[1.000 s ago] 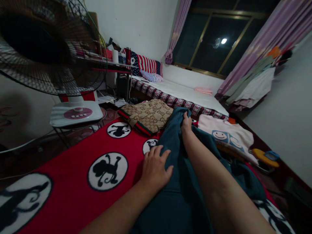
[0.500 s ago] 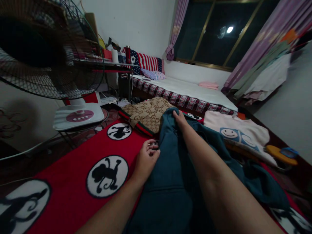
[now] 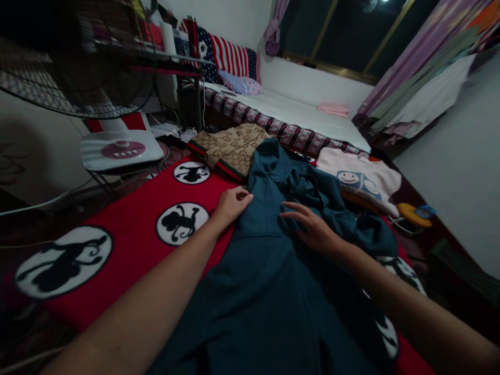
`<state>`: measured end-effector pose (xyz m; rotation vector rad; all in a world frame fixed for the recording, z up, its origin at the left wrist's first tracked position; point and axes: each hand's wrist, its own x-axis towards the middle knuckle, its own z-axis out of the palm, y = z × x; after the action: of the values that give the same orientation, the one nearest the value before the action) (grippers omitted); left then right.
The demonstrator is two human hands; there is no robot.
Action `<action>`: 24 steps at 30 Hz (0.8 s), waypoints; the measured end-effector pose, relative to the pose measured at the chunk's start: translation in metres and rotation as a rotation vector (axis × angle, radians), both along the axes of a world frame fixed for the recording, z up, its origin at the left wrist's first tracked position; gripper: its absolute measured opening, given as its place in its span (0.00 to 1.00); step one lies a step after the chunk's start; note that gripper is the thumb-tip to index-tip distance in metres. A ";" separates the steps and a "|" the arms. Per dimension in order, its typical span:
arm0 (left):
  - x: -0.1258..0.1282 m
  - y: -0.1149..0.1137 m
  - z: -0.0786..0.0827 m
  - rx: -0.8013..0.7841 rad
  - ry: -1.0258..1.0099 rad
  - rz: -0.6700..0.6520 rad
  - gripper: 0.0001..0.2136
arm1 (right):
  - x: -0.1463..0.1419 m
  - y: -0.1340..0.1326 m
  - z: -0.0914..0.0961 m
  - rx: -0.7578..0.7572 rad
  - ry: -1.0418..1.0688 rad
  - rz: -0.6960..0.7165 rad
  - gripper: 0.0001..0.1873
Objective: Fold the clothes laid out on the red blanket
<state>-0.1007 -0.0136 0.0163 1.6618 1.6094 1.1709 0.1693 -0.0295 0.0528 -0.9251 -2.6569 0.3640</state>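
Observation:
A dark teal hooded garment (image 3: 273,271) lies spread on a red blanket (image 3: 125,229) printed with black monkeys in white circles. My left hand (image 3: 231,203) rests at the garment's left edge with its fingers curled, pinching the cloth. Flat on the garment's chest, palm down, lies my right hand (image 3: 310,226) with its fingers stretched out. The garment's hood (image 3: 273,156) points away from me, and its right sleeve lies bunched (image 3: 351,219).
A folded tan patterned garment (image 3: 230,148) and a pink top with smiley faces (image 3: 361,179) lie beyond the teal one. A standing fan (image 3: 97,99) is at the left. A mattress (image 3: 297,117) with pillows runs along the back wall. Yellow objects (image 3: 414,213) sit at the right.
My right hand let go of the hood end and came back onto the garment's chest, fingers flat. My left hand moved up to the garment's left edge. The camera tilted down.

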 end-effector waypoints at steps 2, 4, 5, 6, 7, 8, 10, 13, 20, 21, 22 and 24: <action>-0.001 -0.006 0.005 -0.023 0.114 -0.026 0.15 | 0.011 -0.032 -0.002 -0.044 -0.047 0.031 0.34; -0.002 -0.016 0.011 -0.056 0.216 -0.074 0.16 | 0.016 -0.059 -0.002 -0.058 -0.061 0.047 0.36; -0.004 -0.024 0.014 -0.069 0.271 -0.108 0.16 | 0.016 -0.071 -0.002 -0.053 -0.064 0.056 0.37; -0.005 -0.032 0.018 -0.081 0.328 -0.143 0.16 | 0.015 -0.082 -0.001 -0.039 -0.067 0.068 0.39; -0.006 -0.042 0.022 -0.091 0.380 -0.173 0.16 | 0.012 -0.093 0.001 -0.021 -0.078 0.086 0.41; -0.008 -0.052 0.025 -0.100 0.424 -0.200 0.16 | 0.009 -0.102 0.003 -0.003 -0.099 0.114 0.43; -0.013 -0.072 0.032 -0.129 0.458 -0.243 0.18 | -0.001 -0.117 0.008 0.010 -0.161 0.196 0.45; -0.021 -0.095 0.038 -0.186 0.363 -0.296 0.19 | -0.017 -0.129 0.015 -0.037 -0.219 0.301 0.41; -0.039 -0.132 0.039 -0.282 0.051 -0.380 0.25 | -0.034 -0.125 0.035 -0.355 0.494 -0.052 0.16; -0.038 -0.140 0.039 -0.279 0.017 -0.363 0.27 | -0.035 -0.124 0.041 -0.407 0.605 -0.093 0.16; -0.036 -0.150 0.038 -0.285 -0.027 -0.337 0.30 | -0.037 -0.123 0.048 -0.442 0.686 -0.131 0.18; -0.026 -0.173 0.035 -0.344 -0.192 -0.275 0.36 | -0.042 -0.122 0.064 -0.461 0.782 -0.214 0.19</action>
<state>-0.1271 -0.1870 0.0517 1.4441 1.3262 0.8341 0.1276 -0.1515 0.1165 -0.9231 -1.7704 1.0620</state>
